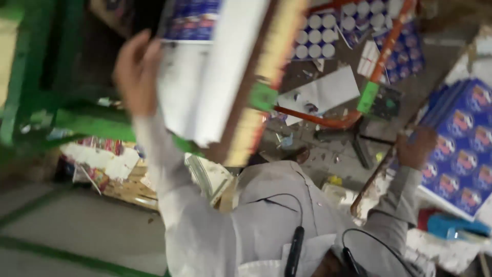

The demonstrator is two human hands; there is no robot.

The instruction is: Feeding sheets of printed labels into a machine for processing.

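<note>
Stack: thick stack of large white sheets with a printed blue top sheet, raised high at the upper middle of your view, tilted, its long edge running down toward your lap.
Left hand: your left hand is lifted against the left edge of the stack, palm to the paper and fingers extended upward close together; motion blur hides whether the thumb wraps behind, so you cannot tell how firmly it grips.
Left sleeve: pale grey sleeve runs from that hand down to the bottom of the frame.
Board: long yellow-patterned strip with a brown edge lies along the right side of the stack, touching it; a green patch sits partway down it.
Right hand: your right hand is held low at the right, fingers curled down on the near edge of the blue printed sheets; whether they pinch a sheet is too blurred to tell.
Blue sheets: pile of blue printed sheets with repeating round red-and-white motifs, lying flat at the right, well apart from the raised stack.
Frame: orange metal frame crosses the upper right, over sheets printed with rows of white discs.
Floor: grey floor between the 2 piles, littered with paper scraps and 1 loose white sheet.
Machine: green metal structure fills the upper left.
Cables: 2 black cables hang over your grey clothing at the bottom centre.
</note>
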